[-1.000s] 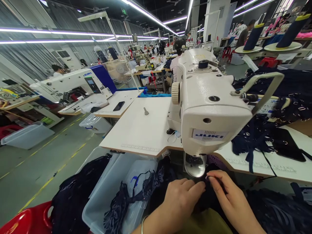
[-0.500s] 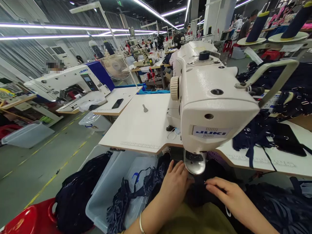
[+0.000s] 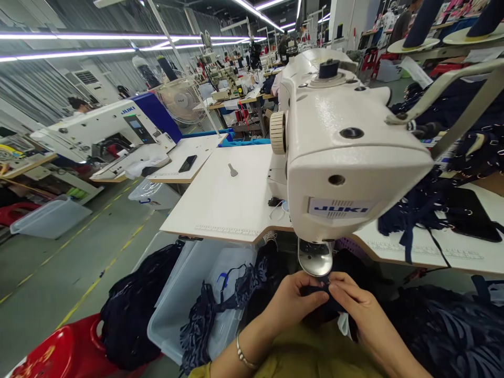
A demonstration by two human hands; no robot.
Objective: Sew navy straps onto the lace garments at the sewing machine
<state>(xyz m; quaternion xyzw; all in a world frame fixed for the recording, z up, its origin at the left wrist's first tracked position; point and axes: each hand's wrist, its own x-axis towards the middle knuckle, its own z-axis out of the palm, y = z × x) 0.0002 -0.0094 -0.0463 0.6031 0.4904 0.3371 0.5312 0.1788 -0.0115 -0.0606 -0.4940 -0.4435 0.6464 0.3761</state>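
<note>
White bench (image 3: 220, 202) lies ahead; left hand (image 3: 294, 300) and right hand (image 3: 355, 298) pinch dark fabric (image 3: 333, 304), seemingly positioning it; next move calls for steady alignment.

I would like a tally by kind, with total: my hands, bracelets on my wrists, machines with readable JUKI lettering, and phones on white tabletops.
Left hand and right hand: 2
Bracelet: 1
Machines lettered JUKI: 2
Phones, by their look: 2
Total: 7
</note>
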